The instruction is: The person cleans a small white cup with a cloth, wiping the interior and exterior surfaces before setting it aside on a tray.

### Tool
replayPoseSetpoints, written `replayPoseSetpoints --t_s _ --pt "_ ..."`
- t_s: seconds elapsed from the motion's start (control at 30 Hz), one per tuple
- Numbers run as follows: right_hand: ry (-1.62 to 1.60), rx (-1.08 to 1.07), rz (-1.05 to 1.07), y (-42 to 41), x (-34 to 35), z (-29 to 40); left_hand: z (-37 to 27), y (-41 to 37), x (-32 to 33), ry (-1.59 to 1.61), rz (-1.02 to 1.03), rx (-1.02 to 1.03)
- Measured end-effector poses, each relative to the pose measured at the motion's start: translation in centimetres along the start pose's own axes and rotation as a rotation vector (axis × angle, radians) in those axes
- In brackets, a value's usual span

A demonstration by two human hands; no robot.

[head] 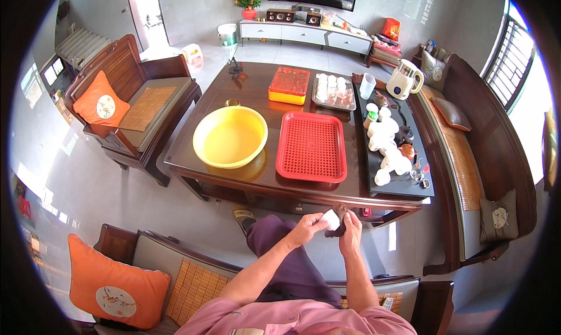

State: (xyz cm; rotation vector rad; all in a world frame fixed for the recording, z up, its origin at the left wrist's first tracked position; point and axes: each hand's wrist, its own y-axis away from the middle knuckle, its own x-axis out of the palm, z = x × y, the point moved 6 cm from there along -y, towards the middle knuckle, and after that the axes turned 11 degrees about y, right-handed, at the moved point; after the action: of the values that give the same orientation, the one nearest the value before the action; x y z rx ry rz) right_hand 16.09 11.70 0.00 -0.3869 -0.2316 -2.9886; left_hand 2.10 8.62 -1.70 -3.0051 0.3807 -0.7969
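Note:
My left hand (305, 230) grips a small white cup (330, 220) over my lap, just off the table's near edge. Right beside it, my right hand (351, 230) pinches a dark brown cloth (336, 232) against the cup's side. Beyond my hands, a red perforated plastic tray (312, 147) lies on the dark wooden table (263, 180). To its left stands a round yellow plastic basin (230, 137), apparently with liquid in it. A black tea tray (410, 179) at the right carries several white cups (382, 135), small teapots and a glass cup.
Farther back are a red-lidded yellow box (289, 85), a metal tray (334, 99) of white cups, a translucent plastic cup (367, 86) and a cream electric kettle (404, 80). Wooden sofas (486, 129) flank the table. A remote control (387, 303) lies on the seat by my right arm.

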Motion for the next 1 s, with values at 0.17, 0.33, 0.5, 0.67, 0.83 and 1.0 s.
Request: replayPoseSetpoints --t_s 0.17,0.33,0.5,0.67,0.83,1.0 --pt "0.051 0.048 0.193 0.2 1.3 0.8 0.4 0.3 0.0 0.445 -0.038 -0.128" --pt "0.170 0.007 0.167 0.1 1.1 1.3 0.1 0.0 -0.8 0.503 -0.156 -0.093" --pt "0.378 -0.062 0.099 1.2 2.1 2.3 0.9 -0.2 -1.6 0.507 -0.269 -0.154" --pt "0.619 -0.288 -0.034 1.5 1.5 1.0 1.6 -0.4 -0.7 0.531 -0.195 -0.284" --pt "0.729 -0.344 -0.026 2.6 3.2 2.4 1.4 -0.3 -0.6 0.491 -0.140 -0.221" --pt "0.784 -0.205 0.058 3.1 3.8 2.8 1.5 -0.4 -1.4 0.466 -0.128 -0.180"
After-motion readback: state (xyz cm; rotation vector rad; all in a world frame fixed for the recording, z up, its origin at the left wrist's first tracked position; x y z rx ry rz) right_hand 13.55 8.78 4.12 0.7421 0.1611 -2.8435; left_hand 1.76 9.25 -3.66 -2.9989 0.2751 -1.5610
